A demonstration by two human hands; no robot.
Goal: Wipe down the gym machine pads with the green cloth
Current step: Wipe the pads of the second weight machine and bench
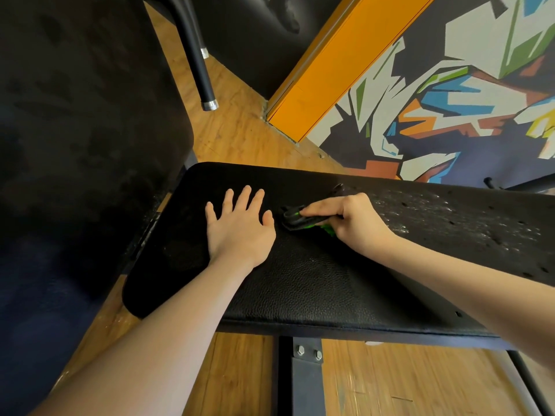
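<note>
Head view recorded one green cloth [303, 221], dark on top with green showing at its edge, bunched on the black seat pad [315, 283] near its middle. Right hand [353, 223] gripped the cloth, fingers curled over it and index finger extended along its top. Left hand [238, 226] lay flat just beside it, fingers spread, palm on the pad, holding nothing. Adjoining: upright black back pad [84, 130], wooden floor [240, 124], orange panel [336, 64], painted mural wall [465, 100].
</note>
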